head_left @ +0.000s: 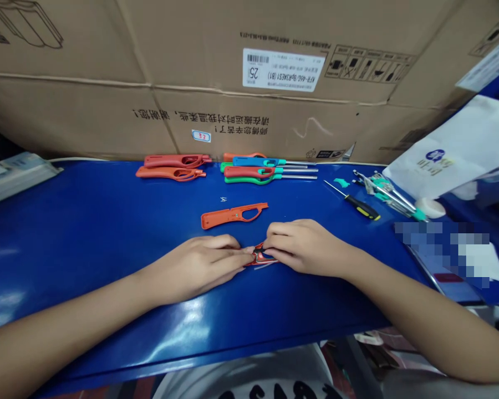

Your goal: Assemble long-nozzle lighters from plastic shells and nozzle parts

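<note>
My left hand (199,266) and my right hand (301,246) lie on the blue table (87,233) with fingers closed, both pinching a small orange lighter shell (261,256) between them. Most of that shell is hidden under my fingers. Just beyond my hands an empty orange lighter shell half (233,215) lies flat on the table.
At the back lie two orange shells (172,167) and several assembled long lighters (266,169). A black-and-yellow screwdriver (355,204) and metal-and-teal parts (388,194) sit at the right. Cardboard boxes (249,72) wall the far edge; a white bag (453,149) is far right.
</note>
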The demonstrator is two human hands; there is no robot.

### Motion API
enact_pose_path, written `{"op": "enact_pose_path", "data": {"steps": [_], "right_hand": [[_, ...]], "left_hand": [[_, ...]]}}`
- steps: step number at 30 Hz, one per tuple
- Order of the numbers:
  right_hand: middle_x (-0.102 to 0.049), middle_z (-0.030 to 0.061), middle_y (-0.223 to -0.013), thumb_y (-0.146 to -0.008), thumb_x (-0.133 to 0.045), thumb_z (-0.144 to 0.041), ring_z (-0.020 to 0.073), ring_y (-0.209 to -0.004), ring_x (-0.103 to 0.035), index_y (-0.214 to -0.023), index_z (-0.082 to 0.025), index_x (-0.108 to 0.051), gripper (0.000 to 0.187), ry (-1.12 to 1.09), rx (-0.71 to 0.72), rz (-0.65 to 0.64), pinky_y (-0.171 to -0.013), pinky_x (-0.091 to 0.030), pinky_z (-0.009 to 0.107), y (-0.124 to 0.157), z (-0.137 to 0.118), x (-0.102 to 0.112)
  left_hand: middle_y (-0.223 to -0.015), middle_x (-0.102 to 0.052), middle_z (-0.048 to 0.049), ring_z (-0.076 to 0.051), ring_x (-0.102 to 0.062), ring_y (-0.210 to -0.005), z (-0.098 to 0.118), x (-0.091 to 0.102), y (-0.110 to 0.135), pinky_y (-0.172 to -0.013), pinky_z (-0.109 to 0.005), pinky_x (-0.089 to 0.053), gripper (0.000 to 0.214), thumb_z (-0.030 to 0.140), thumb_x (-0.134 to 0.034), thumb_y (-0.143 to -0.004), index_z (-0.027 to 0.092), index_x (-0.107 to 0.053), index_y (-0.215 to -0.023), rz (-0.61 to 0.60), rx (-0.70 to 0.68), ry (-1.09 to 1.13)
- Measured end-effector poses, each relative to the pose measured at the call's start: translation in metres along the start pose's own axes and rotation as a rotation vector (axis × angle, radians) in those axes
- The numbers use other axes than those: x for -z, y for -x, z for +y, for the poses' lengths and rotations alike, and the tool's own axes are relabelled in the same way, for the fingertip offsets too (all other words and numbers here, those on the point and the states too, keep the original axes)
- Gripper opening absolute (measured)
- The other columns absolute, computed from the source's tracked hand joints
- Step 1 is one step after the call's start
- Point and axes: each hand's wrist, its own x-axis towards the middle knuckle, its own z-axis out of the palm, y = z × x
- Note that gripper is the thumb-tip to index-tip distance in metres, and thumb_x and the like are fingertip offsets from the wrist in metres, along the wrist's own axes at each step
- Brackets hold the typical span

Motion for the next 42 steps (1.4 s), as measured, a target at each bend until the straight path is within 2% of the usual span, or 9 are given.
{"op": "enact_pose_path", "data": {"steps": [4,8,11,17,21,26,29,34,42], "right_hand": [[-0.069,0.0038,-0.103,-0.100,-0.057,-0.032,0.0158,-0.087,-0.066,-0.103,-0.023,-0.070,0.016,-0.079,-0.095,0.154,-0.073,-0.047,0.027,0.005,0.019,0.009],[-0.068,0.0112,-0.111,-0.096,-0.056,-0.030,0.0264,-0.101,-0.065,-0.107,-0.022,-0.071,0.021,0.128,-0.501,0.428,-0.088,-0.051,0.039,0.022,0.074,0.023],[-0.066,0.0168,-0.113,-0.087,-0.056,-0.022,0.0335,-0.110,-0.062,-0.111,-0.016,-0.072,0.030,0.209,-0.863,0.470,-0.101,-0.047,0.048,0.039,0.122,0.027],[-0.068,0.0114,-0.086,-0.072,-0.062,-0.018,0.0288,-0.079,-0.064,-0.087,-0.018,-0.075,0.019,0.122,-1.029,0.478,-0.085,-0.052,0.047,0.056,0.163,0.022],[-0.066,0.0073,-0.076,-0.071,-0.066,-0.024,0.0266,-0.076,-0.062,-0.071,-0.022,-0.066,0.002,0.041,-1.002,0.550,-0.083,-0.051,0.045,0.054,0.156,0.027],[-0.068,0.0097,-0.091,-0.077,-0.069,-0.042,0.0253,-0.082,-0.063,-0.080,-0.022,-0.062,0.021,-0.168,-0.871,0.670,-0.081,-0.053,0.044,0.035,0.128,0.030],[-0.070,0.0070,-0.079,-0.079,-0.069,-0.058,0.0206,-0.066,-0.065,-0.087,-0.021,-0.062,0.038,-0.457,-0.787,0.557,-0.062,-0.057,0.036,0.019,0.102,0.020],[-0.074,0.0077,-0.076,-0.076,-0.074,-0.061,0.0200,-0.070,-0.071,-0.089,-0.018,-0.064,0.046,-0.755,-0.655,0.330,-0.064,-0.059,0.033,0.002,0.066,0.003],[-0.068,0.0060,-0.094,-0.092,-0.062,-0.030,0.0152,-0.074,-0.060,-0.105,-0.020,-0.072,0.019,-0.366,-0.295,0.210,-0.065,-0.050,0.028,0.008,0.055,0.008]], "left_hand": [[-0.106,-0.075,-0.0113,-0.022,-0.071,-0.098,0.001,0.002,0.002,-0.081,-0.032,-0.062,0.031,0.018,-0.054,-0.102,0.014,-0.062,-0.132,-0.030,0.026,-0.001],[-0.113,-0.075,-0.0096,-0.022,-0.069,-0.103,-0.001,0.003,0.007,-0.085,-0.032,-0.060,0.034,0.017,-0.056,-0.101,0.014,-0.060,-0.135,0.006,0.011,0.041],[-0.120,-0.074,-0.0085,-0.022,-0.067,-0.106,-0.002,0.002,0.009,-0.090,-0.034,-0.058,0.036,0.015,-0.057,-0.100,0.014,-0.059,-0.136,0.037,-0.002,0.048],[-0.125,-0.073,-0.0064,-0.023,-0.067,-0.106,-0.001,0.003,0.009,-0.090,-0.036,-0.057,0.037,0.016,-0.056,-0.100,0.017,-0.059,-0.137,0.020,0.014,0.036],[-0.129,-0.071,-0.0066,-0.024,-0.067,-0.108,0.001,0.005,0.010,-0.090,-0.038,-0.057,0.038,0.017,-0.054,-0.100,0.018,-0.058,-0.138,-0.007,0.035,0.029],[-0.131,-0.071,-0.0074,-0.025,-0.067,-0.108,0.002,0.004,0.009,-0.091,-0.039,-0.057,0.037,0.017,-0.055,-0.099,0.017,-0.060,-0.136,0.011,0.037,0.031],[-0.129,-0.071,-0.0083,-0.025,-0.066,-0.109,0.002,0.002,0.008,-0.093,-0.039,-0.056,0.035,0.020,-0.056,-0.099,0.017,-0.061,-0.134,0.017,0.046,0.048],[-0.127,-0.072,-0.0094,-0.024,-0.066,-0.109,0.000,0.002,0.007,-0.093,-0.038,-0.056,0.032,0.021,-0.055,-0.100,0.017,-0.062,-0.131,0.011,0.079,0.071],[-0.125,-0.073,-0.0100,-0.024,-0.067,-0.108,-0.001,0.002,0.005,-0.093,-0.039,-0.056,0.031,0.020,-0.056,-0.099,0.017,-0.063,-0.129,0.019,0.103,0.092]]}}
